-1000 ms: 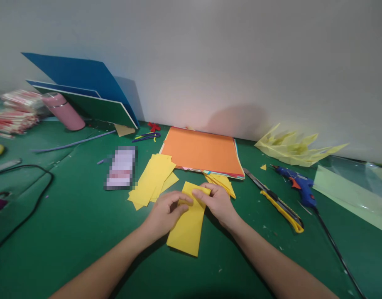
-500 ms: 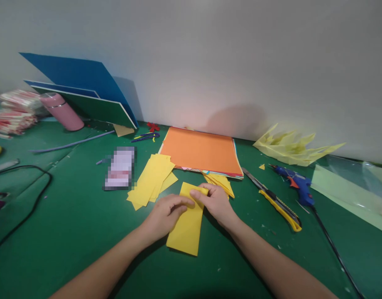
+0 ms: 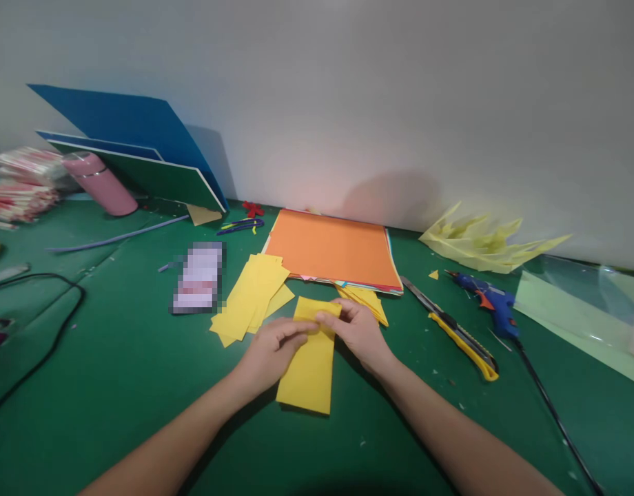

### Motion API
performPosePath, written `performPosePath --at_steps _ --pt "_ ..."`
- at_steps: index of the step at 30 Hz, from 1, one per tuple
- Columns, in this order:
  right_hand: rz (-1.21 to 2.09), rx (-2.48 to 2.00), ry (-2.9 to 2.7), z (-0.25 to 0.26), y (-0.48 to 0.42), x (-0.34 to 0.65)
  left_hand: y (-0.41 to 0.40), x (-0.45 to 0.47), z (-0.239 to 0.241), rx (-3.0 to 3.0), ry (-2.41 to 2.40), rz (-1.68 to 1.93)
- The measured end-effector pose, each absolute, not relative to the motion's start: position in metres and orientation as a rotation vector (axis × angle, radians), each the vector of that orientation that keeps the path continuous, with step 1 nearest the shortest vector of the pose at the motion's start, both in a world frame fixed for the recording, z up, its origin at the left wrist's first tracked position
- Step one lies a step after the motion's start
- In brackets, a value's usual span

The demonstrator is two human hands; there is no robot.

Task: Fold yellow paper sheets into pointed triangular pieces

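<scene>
A yellow paper strip point(image 3: 307, 372) lies lengthwise on the green mat point(image 3: 131, 358) in front of me. My left hand point(image 3: 273, 351) rests on its upper left part, fingers curled and pinching the paper. My right hand point(image 3: 358, 331) grips the strip's far end from the right, with the thumb on top where the end is folded over. Both sets of fingertips meet near the fold. More yellow strips point(image 3: 252, 293) are stacked to the left, and a few folded yellow pieces point(image 3: 371, 302) lie just beyond my right hand.
A stack of coloured sheets with orange on top point(image 3: 335, 249) lies by the wall. To the right are a yellow utility knife point(image 3: 459, 332), a blue glue gun point(image 3: 490, 303) with its cord, pale yellow scraps point(image 3: 485, 241) and a clear sheet. At left: blue boards point(image 3: 131, 138), pink bottle point(image 3: 103, 184), black cable point(image 3: 48, 337).
The far end of the yellow strip has been folded a little further toward me. Both hands stayed on it, shifting only slightly.
</scene>
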State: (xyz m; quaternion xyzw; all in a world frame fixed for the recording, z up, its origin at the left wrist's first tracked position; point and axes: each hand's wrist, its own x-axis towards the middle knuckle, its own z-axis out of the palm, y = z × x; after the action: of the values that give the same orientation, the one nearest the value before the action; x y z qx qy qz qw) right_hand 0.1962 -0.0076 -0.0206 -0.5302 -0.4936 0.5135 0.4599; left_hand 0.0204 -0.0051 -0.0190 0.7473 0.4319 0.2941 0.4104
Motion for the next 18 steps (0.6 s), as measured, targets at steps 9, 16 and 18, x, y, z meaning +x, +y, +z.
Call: performPosePath --at_steps 9,16,18 --pt "1.357 -1.267 -1.199 -0.023 -0.0063 0.1988 0.0002 0.0167 -0.0152 1.727 1.168 0.801" --pt "1.308 -1.255 -1.107 -0.0189 -0.0081 0.1972 0.0017 0.0142 -0.0132 1.761 1.126 0.695" --pt "1.281 -1.234 -1.084 -0.0177 -0.0079 0.1983 0.0008 0.0144 -0.0119 1.765 1.113 0.645"
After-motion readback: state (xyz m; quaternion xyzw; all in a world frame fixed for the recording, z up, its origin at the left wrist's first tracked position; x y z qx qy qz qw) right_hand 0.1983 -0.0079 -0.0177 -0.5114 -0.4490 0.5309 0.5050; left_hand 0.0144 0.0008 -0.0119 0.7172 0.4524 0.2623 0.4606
